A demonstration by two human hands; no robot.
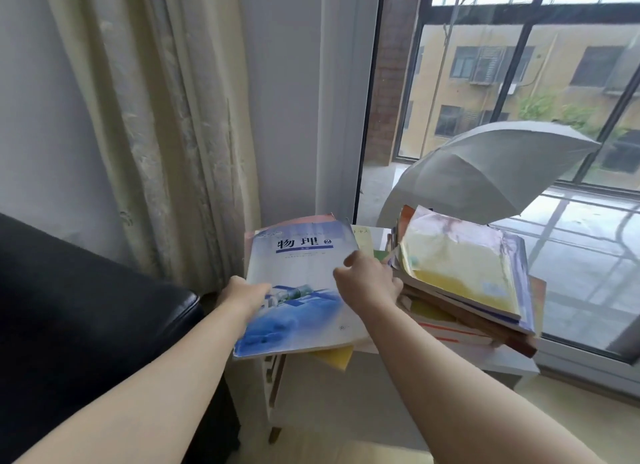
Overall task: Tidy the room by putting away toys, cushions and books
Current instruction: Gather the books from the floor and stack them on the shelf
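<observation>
Left grip (247,295) clasps the left edge of the blue textbook (298,283), apparently to square it onto the smaller pile (334,358) lying beneath. Right grip (370,283) sits curled at the textbook's right edge; whether it pinches that edge or holds nothing cannot be told. Just right of this grip leans a taller, untidy stack (464,276). Both piles rest on the white table (512,363). The cover reads "物理" with a circled 2, a physics volume; the smaller print is illegible.
</observation>
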